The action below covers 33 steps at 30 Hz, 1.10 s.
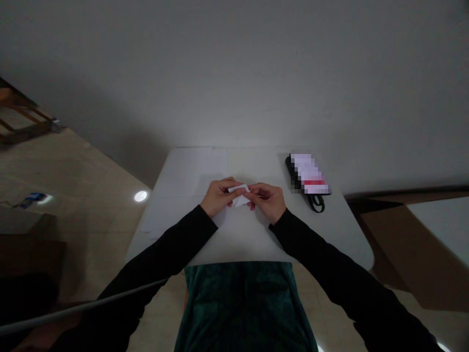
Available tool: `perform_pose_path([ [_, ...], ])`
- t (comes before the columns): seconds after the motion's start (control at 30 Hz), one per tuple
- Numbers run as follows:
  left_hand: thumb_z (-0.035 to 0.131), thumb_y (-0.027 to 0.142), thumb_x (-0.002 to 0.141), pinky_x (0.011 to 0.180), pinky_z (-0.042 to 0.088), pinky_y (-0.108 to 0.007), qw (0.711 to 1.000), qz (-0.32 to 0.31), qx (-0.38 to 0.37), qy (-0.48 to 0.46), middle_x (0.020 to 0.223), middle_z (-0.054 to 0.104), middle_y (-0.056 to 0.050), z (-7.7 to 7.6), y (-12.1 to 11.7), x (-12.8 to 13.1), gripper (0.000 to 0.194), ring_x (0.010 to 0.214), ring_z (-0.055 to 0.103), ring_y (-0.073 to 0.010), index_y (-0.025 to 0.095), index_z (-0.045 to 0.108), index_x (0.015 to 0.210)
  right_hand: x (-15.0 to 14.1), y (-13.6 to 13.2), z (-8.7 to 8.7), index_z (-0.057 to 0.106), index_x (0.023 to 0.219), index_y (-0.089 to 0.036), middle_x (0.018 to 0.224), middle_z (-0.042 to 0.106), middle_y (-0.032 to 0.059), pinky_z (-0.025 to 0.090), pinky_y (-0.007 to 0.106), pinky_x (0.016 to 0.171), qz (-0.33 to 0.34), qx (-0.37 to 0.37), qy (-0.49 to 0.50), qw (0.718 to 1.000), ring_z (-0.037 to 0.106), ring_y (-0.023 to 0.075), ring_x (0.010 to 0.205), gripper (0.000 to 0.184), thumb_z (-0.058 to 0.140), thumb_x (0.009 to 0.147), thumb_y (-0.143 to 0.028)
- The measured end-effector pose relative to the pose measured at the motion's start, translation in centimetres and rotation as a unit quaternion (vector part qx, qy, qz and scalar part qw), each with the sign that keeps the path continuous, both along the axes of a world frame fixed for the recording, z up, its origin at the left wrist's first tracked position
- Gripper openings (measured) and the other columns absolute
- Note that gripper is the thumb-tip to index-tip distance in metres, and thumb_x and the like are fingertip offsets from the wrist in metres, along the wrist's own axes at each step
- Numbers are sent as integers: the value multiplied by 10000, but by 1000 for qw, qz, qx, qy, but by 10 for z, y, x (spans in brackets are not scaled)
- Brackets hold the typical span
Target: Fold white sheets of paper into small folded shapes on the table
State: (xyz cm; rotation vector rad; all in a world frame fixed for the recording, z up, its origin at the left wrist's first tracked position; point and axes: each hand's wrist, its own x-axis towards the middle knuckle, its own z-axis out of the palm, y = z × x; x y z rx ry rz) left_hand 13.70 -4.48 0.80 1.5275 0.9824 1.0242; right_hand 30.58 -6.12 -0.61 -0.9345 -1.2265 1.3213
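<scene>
A small folded white paper [240,194] is held just above the white table [242,234], near its middle. My left hand [219,195] pinches the paper's left side with thumb and fingers closed on it. My right hand [268,199] grips the paper's right side, fingers curled around the fold. Both arms wear black sleeves and reach in from the bottom of the view.
A black case or wallet with a white, red-striped card and a black strap [308,180] lies at the table's back right. White sheets [190,171] lie flat at the back left. A wall stands right behind the table; tiled floor is at the left.
</scene>
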Motion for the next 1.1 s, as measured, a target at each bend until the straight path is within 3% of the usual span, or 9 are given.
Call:
perform_pose_path([
  [0.17,687,446,757,431,475,-167,999,27,-4,35,858,668,-59,-5,-4,5,387,620,580,-101,134,711,985,8,5,0,682,650,-139,471,591,-21,419,198,341,-4,-10,-9,1000,498,75,355,287,828,585,-378],
  [0.37,665,415,791,411,396,-172,996,42,65,52,703,610,-27,-1,-8,6,283,546,522,-82,153,743,866,9,6,2,649,647,-152,496,584,-34,400,184,319,73,-28,-10,997,509,75,362,304,803,616,-412],
  [0.5,667,371,803,513,427,-202,989,42,134,48,671,613,-30,2,-5,3,225,595,536,-91,164,757,801,5,4,-2,657,688,-163,533,608,-27,396,179,327,55,-19,-17,998,518,71,378,280,784,648,-409],
  [0.57,672,386,794,475,423,-195,993,34,103,45,677,614,-29,1,-4,2,243,574,534,-89,160,756,821,4,3,-3,680,716,-163,557,630,-11,405,189,336,41,-13,-18,999,535,80,393,266,780,655,-402],
  [0.7,692,445,756,383,446,-187,1000,8,-28,6,699,641,-26,-1,-4,4,371,486,531,-79,126,717,945,5,2,-1,696,689,-163,527,626,-3,385,208,330,-8,-21,-3,1000,522,89,375,250,795,629,-385],
  [0.87,734,430,720,437,530,-212,992,-45,-115,-31,746,692,-54,0,-6,7,507,605,665,-156,105,614,1090,8,6,1,663,634,-162,475,585,-26,342,205,318,-81,-38,51,995,473,76,356,253,809,596,-365],
  [1.03,765,365,697,430,489,-177,993,-19,-109,-40,706,696,-54,-1,-4,5,440,554,647,-125,87,623,1007,8,11,-3,657,722,-160,551,623,-19,399,210,317,-11,-104,62,993,518,93,380,326,813,570,-403],
  [1.1,767,349,697,394,446,-163,995,-18,-99,-28,661,685,-46,0,-4,4,431,524,634,-120,83,623,1004,9,11,-2,664,741,-159,530,610,-23,397,214,313,1,-97,39,995,511,95,372,336,799,591,-428],
])
